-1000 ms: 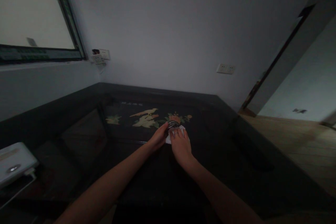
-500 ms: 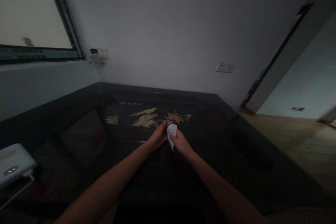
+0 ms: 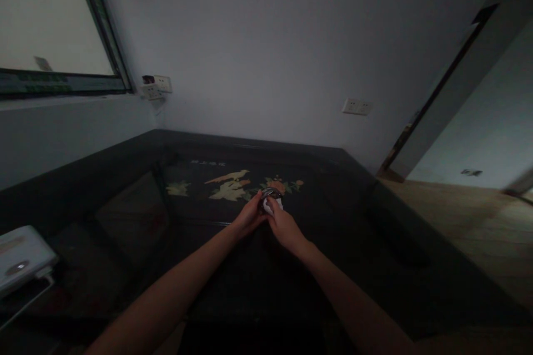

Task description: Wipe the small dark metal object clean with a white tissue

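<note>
Where right hand point(image 3: 286, 228) grips, white wad point(image 3: 267, 208) partly hidden.

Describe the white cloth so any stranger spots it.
On the black table, find the bird-and-flower design. Before its right half, the left hand and right hand meet at a dark shiny object. The white cloth is the only white thing they hold.

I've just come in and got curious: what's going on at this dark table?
A person is handling something small with both bare hands above a glossy black table. The left hand holds a dark, shiny, rounded object, too small and dim to identify. The right hand holds a crumpled white cloth or tissue against it. A boxy white device with a white cable sits at the view's left edge.
</note>
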The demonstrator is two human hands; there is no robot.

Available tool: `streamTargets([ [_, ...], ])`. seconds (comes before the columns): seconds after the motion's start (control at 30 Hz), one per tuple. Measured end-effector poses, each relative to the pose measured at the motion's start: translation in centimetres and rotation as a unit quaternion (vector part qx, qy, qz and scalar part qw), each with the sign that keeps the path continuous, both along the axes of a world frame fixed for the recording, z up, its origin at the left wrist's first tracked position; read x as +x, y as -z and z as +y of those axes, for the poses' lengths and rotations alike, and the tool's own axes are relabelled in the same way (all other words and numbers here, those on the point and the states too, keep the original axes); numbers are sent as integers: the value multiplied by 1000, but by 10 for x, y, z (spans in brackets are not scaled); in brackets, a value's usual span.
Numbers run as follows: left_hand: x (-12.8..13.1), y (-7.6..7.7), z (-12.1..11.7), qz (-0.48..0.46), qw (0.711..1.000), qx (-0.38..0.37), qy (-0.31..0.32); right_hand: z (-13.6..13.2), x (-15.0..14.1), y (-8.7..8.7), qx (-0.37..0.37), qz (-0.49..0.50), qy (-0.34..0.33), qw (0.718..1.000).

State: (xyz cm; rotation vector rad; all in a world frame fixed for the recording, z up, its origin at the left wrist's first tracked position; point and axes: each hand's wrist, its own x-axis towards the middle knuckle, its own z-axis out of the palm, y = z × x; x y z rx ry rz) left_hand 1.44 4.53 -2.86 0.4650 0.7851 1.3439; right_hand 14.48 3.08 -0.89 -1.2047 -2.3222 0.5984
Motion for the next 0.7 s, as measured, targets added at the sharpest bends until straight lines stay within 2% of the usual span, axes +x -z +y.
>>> streamTargets([
  [0.13,0,3,1,-5,1000,16,8,0,2,-6,46,-63,17,997],
  [0.23,0,6,3,-8,1000,23,13,0,5,-8,88,-96,-11,991],
  [0.4,0,4,2,-28,999,31,29,3,6,-6,187,-138,-66,970],
  [0.53,1,-1,0,-31,999,32,27,4,4,-2,261,-168,-49,949],
  [0.7,2,-3,0,-25,999,29,34,-1,-1,-5,262,-207,-20,942],
])
